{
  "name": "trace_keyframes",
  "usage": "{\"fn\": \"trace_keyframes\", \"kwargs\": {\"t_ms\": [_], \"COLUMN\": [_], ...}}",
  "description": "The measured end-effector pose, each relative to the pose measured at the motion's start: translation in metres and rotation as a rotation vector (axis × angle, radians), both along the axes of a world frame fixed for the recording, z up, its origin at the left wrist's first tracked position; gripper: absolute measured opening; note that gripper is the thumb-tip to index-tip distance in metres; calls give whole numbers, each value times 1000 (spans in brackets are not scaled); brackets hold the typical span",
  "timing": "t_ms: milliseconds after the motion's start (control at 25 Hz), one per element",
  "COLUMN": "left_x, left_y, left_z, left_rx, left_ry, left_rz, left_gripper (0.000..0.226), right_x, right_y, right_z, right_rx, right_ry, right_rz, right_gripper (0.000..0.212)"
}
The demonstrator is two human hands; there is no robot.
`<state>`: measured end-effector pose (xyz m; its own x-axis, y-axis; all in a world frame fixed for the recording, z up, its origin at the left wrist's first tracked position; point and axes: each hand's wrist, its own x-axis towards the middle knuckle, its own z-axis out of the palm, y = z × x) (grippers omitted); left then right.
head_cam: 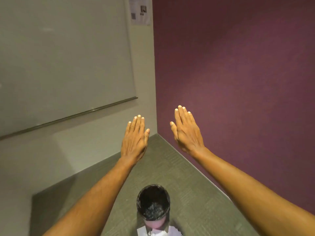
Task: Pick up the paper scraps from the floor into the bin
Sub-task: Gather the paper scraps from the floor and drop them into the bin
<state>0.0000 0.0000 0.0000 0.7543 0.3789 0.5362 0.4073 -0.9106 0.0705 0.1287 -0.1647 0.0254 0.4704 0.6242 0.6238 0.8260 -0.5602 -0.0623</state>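
below, the bin (pixel 153 204) is standing black-lined near white paper scraps (pixel 159 232). both the left hand (pixel 134 138) and right hand (pixel 186 132) are hovering flat farther off, fingers straight, holding nothing.

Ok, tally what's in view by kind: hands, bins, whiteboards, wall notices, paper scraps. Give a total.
Hands: 2, the left hand and the right hand, both flat and empty
Bin: 1
Whiteboard: 1
Wall notice: 1
Paper scraps: cut off by the frame edge, uncounted
Total: 5, scraps aside
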Motion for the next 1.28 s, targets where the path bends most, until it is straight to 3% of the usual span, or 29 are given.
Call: {"fn": "trace_keyframes", "kwargs": {"t_ms": [640,840,1000,1280], "left_x": [-84,-114,-124,-123], "left_y": [-55,-73,-79,-71], "left_z": [-313,-434,-529,-688], "left_rx": [-306,-419,-522,-523], "left_ry": [402,555,654,666], "left_rz": [41,52,35,82], "left_gripper": [60,58,62,73], "right_x": [-76,-103,-112,-108], "right_y": [-47,-60,-69,-73], "right_z": [-317,-440,-547,-702], "right_rx": [-378,-448,-537,-620], "right_ry": [460,515,553,635], "right_rz": [-76,-47,-48,-58], "right_gripper": [59,51,67,70]}}
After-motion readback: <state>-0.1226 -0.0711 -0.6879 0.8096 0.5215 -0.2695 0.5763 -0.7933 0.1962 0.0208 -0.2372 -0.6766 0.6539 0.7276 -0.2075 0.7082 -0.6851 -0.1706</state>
